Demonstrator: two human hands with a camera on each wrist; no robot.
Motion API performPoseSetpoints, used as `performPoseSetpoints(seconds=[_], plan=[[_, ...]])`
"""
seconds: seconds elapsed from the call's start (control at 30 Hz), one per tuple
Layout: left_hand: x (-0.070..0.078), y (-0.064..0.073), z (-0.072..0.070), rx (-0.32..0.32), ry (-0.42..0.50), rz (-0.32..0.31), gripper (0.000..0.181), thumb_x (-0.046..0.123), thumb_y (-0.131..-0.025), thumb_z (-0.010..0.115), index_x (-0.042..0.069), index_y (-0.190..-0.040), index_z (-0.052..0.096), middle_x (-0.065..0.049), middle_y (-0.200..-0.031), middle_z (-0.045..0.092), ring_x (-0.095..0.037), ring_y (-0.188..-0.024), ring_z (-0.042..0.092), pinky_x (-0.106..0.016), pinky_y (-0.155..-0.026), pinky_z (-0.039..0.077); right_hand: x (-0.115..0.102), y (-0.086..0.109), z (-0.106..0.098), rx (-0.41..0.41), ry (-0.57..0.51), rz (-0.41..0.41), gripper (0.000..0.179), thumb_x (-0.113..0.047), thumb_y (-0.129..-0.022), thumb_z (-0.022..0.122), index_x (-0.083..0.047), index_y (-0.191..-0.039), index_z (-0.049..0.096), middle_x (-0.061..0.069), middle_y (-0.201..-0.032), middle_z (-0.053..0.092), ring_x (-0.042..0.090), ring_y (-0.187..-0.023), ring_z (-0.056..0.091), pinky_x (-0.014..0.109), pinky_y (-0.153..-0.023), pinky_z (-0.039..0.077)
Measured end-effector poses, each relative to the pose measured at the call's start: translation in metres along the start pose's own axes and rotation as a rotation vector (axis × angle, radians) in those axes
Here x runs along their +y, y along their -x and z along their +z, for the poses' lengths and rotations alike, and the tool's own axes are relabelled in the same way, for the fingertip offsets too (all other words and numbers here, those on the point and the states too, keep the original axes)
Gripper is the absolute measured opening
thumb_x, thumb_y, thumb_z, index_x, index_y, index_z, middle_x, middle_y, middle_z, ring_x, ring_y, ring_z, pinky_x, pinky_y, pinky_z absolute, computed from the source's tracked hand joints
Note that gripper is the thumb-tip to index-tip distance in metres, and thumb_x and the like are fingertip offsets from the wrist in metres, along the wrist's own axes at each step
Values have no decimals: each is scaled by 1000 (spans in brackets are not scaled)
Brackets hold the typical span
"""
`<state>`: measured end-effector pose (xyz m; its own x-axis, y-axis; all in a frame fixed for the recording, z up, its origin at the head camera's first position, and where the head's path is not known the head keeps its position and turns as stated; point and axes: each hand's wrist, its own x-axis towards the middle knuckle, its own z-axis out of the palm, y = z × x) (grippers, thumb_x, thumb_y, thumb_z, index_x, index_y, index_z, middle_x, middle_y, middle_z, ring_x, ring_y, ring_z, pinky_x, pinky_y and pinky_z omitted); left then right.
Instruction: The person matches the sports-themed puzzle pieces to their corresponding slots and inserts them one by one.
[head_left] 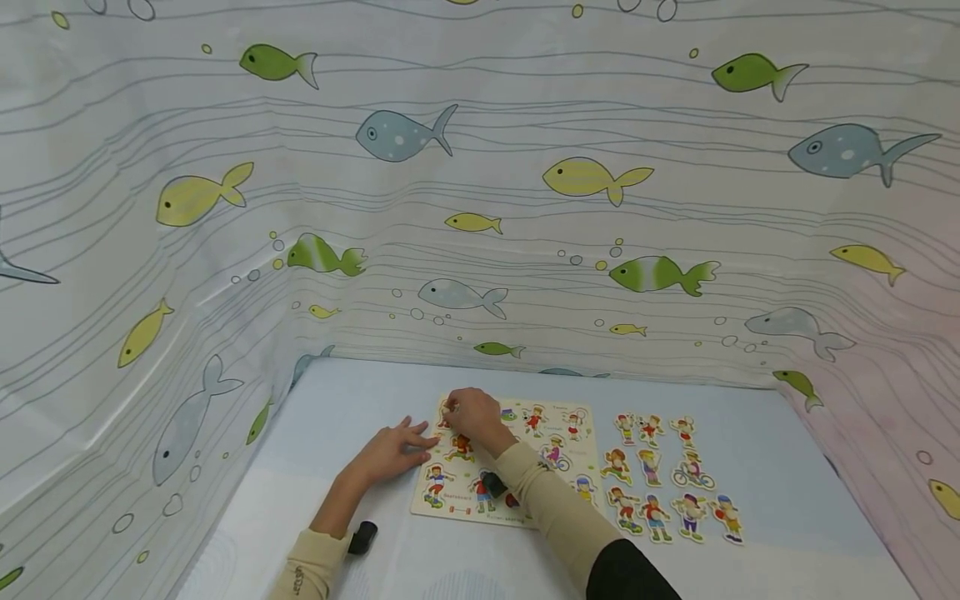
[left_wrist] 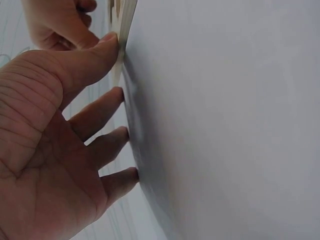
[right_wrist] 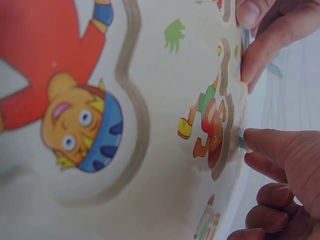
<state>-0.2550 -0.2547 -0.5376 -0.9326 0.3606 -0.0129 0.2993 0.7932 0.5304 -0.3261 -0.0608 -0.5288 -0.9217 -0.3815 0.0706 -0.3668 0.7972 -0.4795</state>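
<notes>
A cream wooden puzzle board (head_left: 480,514) lies on the table, with children doing sports pictured in its recessed slots. Over its upper left corner, my right hand (head_left: 474,417) pinches a puzzle piece between thumb and fingertips. Only a teal bit of that piece (right_wrist: 242,142) shows by the thumb; the fingers hide the rest. At the board's left edge is my left hand (head_left: 390,452), fingers spread. Its thumb (left_wrist: 102,55) touches the board's side while the other fingertips rest on the tabletop. A red-shirted figure (right_wrist: 212,125) shows in a slot near my right hand.
Several loose child-shaped puzzle pieces (head_left: 651,467) lie in rows right of the board. The white table (head_left: 360,392) meets a fish-patterned curtain (head_left: 525,250) at the back and sides. Black devices sit at both wrists, one (head_left: 363,537) by the left cuff.
</notes>
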Motion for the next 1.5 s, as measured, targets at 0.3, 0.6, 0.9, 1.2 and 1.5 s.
performPoseSetpoints(seconds=[0.3,0.6,0.9,1.2,1.5], plan=[[3,0,0,-5,14,-16,32,26,-91,71,16,-121,72,-14,-142,52,-48,-138,33,-71,-106,24,8,6,-7,-3,-10,3,20,-31,-92,71,-18,-106,73,1,-106,69,15,-83,60,35,-68,51],[4,1,-1,0,10,-32,31,25,-91,71,16,-121,72,-14,-143,51,-46,-140,31,-69,-107,22,20,18,-15,29,-6,-16,20,-26,-93,68,-17,-109,72,4,-111,68,22,-94,63,39,-72,52],[1,0,2,-1,2,-28,32,25,-91,71,16,-122,71,-13,-143,51,-46,-139,32,-69,-107,23,32,25,-28,51,4,-45,22,-28,-92,70,-18,-111,73,5,-109,68,13,-73,54,29,-56,45],[0,0,0,6,5,-14,32,25,-90,72,16,-121,72,-15,-143,51,-48,-138,32,-66,-108,26,38,36,-45,31,-10,-75,23,-25,-93,69,-16,-114,72,7,-115,68,16,-74,56,29,-53,42],[4,1,-2,3,4,-10,32,24,-90,72,14,-120,72,-16,-142,52,-49,-138,32,-70,-106,24,45,49,-61,-1,23,-49,25,-29,-93,70,-17,-115,71,6,-116,68,16,-81,60,32,-60,48]])
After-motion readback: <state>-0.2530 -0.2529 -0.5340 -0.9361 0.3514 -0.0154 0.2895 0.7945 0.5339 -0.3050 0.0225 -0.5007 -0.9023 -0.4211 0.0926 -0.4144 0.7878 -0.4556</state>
